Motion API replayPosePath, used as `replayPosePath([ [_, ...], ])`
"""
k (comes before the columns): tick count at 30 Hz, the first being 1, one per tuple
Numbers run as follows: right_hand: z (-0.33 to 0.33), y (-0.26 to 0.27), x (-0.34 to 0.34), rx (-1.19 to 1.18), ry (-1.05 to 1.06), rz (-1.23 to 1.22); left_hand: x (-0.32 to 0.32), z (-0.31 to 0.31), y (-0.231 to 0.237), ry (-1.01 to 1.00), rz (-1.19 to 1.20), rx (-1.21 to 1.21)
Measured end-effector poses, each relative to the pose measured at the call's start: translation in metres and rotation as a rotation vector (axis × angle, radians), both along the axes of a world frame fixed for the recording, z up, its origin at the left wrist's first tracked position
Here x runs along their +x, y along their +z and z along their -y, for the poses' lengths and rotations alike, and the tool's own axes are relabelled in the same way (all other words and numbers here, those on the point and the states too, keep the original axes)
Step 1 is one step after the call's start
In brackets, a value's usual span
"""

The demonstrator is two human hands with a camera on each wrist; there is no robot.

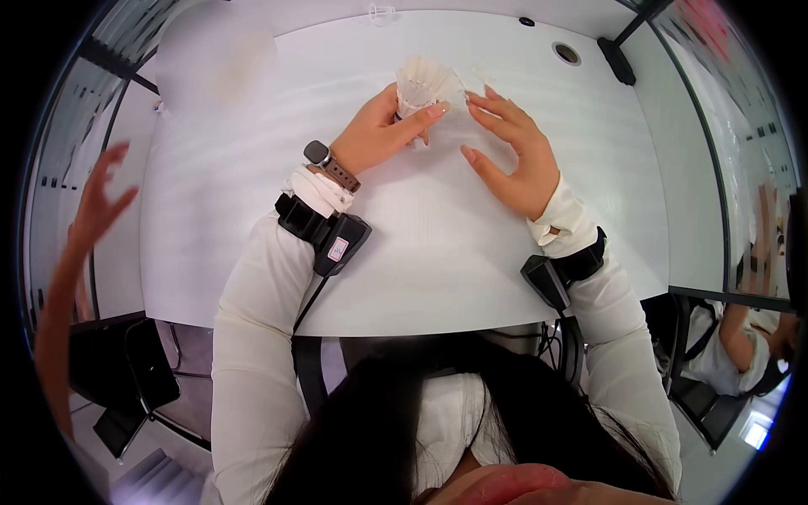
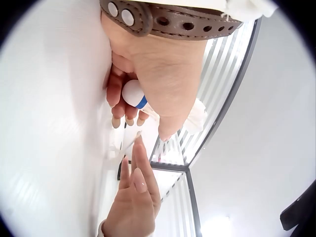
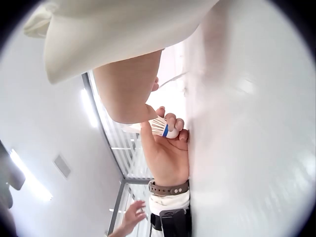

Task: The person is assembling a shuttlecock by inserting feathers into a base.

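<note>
My left hand [image 1: 383, 130] grips a white feather shuttlecock [image 1: 425, 82], its thumb across the feathers and its fingers curled beneath. The rounded cork [image 2: 132, 94] with a blue band shows in the left wrist view, and the skirt flares away from the palm. Just to the right, my right hand [image 1: 518, 160] has its fingers extended toward the feathers and its thumb spread apart. A thin white strand [image 1: 459, 81] lies at the tips of its fingers, between that hand and the shuttlecock.
Both hands are over a white table [image 1: 404, 269] with low partitions around it. At the back are a small clear plastic item [image 1: 381, 12], a black round object [image 1: 527, 21] and a cable hole [image 1: 566, 54]. Another person's hand [image 1: 105, 189] is beyond the left partition.
</note>
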State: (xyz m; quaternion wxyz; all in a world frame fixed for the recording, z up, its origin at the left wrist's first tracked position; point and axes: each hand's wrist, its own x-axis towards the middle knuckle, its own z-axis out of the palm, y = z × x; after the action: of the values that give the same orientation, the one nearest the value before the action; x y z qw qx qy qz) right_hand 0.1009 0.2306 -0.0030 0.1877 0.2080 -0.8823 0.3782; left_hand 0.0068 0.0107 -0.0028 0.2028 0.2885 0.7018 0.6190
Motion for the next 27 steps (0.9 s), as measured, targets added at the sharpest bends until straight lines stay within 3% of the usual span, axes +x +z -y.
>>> replayPosePath([
  [3, 0.004, 0.006, 0.002, 0.113, -0.147, -0.107, 0.0, 0.0, 0.0, 0.001, 0.016, 0.008],
  [6, 0.0, -0.006, 0.001, 0.248, -0.311, -0.047, -0.002, 0.001, -0.002, -0.005, 0.012, -0.009],
  [10, -0.001, -0.004, 0.001, 0.199, -0.261, -0.014, -0.003, 0.0, 0.0, -0.017, -0.007, -0.018],
  [15, 0.003, 0.005, 0.006, 0.256, -0.03, 0.058, -0.002, 0.0, -0.002, -0.008, 0.012, 0.015],
  [19, 0.006, 0.005, 0.008, 0.357, -0.061, 0.075, -0.001, 0.0, 0.0, -0.009, 0.014, 0.01],
  [27, 0.001, -0.003, 0.004, 0.211, -0.138, 0.046, -0.001, 0.0, -0.001, -0.003, -0.001, 0.001],
])
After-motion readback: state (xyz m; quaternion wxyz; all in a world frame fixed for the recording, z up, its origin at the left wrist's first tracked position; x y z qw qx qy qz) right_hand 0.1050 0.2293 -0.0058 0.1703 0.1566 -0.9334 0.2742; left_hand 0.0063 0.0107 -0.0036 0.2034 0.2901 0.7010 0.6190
